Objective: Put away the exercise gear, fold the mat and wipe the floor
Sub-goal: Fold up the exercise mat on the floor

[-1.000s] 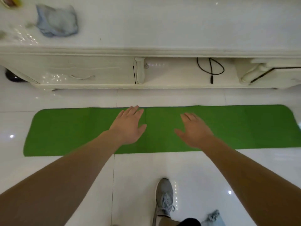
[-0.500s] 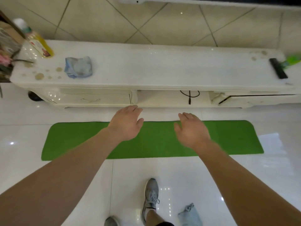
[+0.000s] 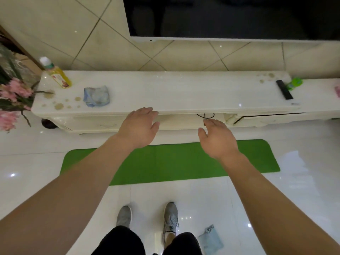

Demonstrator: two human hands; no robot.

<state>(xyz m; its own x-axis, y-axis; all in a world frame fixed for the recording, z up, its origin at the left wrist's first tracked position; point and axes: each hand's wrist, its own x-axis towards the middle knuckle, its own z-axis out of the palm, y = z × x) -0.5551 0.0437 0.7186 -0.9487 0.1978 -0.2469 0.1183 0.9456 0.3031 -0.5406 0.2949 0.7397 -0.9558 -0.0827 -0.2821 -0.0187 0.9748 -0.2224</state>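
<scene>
A green mat (image 3: pixel 176 162) lies flat as a long strip on the white tiled floor, in front of a low white TV cabinet (image 3: pixel 165 92). My left hand (image 3: pixel 139 127) and my right hand (image 3: pixel 218 138) are held out above the mat's far edge, palms down, fingers loosely apart, holding nothing. A crumpled light-blue cloth (image 3: pixel 96 96) rests on the cabinet top at the left. A second light-blue cloth (image 3: pixel 210 240) lies on the floor beside my right shoe (image 3: pixel 171 219).
On the cabinet stand a yellow bottle (image 3: pixel 57 74), a black remote (image 3: pixel 284 92) and a green item (image 3: pixel 295 83); brown spots mark both ends. A dark TV (image 3: pixel 230 15) hangs above. Pink flowers (image 3: pixel 11 100) stand at the left. A black cable (image 3: pixel 205 115) hangs in the shelf.
The view has risen and pulled back from the mat: the cabinet top and TV came into sight. Both hands lifted off the mat and stay empty.
</scene>
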